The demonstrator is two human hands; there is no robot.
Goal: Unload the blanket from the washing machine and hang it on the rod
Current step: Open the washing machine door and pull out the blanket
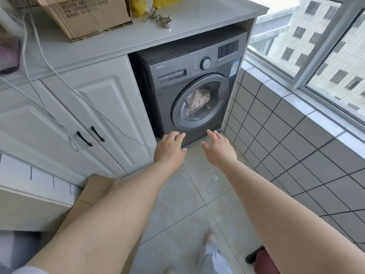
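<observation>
- I have both arms stretched forward over the floor (pixel 197 194), with the washing machine (pixel 177 80) ahead of me and slightly up in the head view, tucked under the white tabletop (pixel 122 42).
- My left hand (pixel 168 148) makes no grip: fingers spread and relaxed, holding nothing, hovering in front of the machine's lower front edge.
- My right hand (pixel 219 150) is likewise loose and empty, fingers straight and pointing toward the machine.
- The blanket (pixel 198 100) is inside the drum, seen as pale bunched cloth behind the round door (pixel 199 123), which looks closed to me.
- The door sits just above and between both hands; the right hand seems slightly nearer its right rim, though I cannot make out the handle.
- No rod is in view.
</observation>
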